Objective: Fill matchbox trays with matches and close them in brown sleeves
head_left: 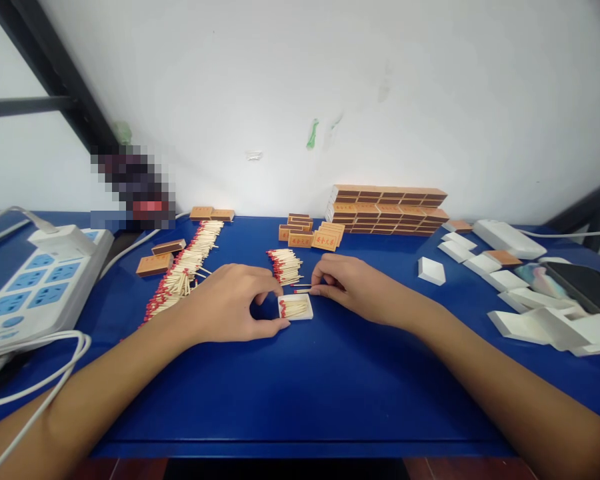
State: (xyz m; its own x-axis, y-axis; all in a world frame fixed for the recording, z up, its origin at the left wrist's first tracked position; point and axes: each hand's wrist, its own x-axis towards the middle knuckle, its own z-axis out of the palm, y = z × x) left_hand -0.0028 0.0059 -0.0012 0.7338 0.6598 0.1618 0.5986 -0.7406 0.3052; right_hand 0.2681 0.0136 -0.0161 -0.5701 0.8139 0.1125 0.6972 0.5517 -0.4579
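Note:
A small white matchbox tray [309, 315] lies on the blue table with several red-headed matches [294, 307] inside. My left hand [240, 300] has thumb and forefinger at the tray's left end, closed on its two long sides. Just beyond the tray, my right hand [347, 287] pinches a matchstick [303, 291] by its plain end, the red head toward the left. A small pile of matches [286, 267] lies right behind the tray. Partly covered by my left hand and forearm, a long row of matches [200, 247] runs along the left.
Finished-looking matchboxes [387, 210] are stacked against the wall, with several loose matchbox sleeves [301, 239] beside them. White trays [520, 290] and a dark phone [585, 287] lie at right; one tray [431, 271] sits apart. A power strip [40, 287] with white cables stands at left.

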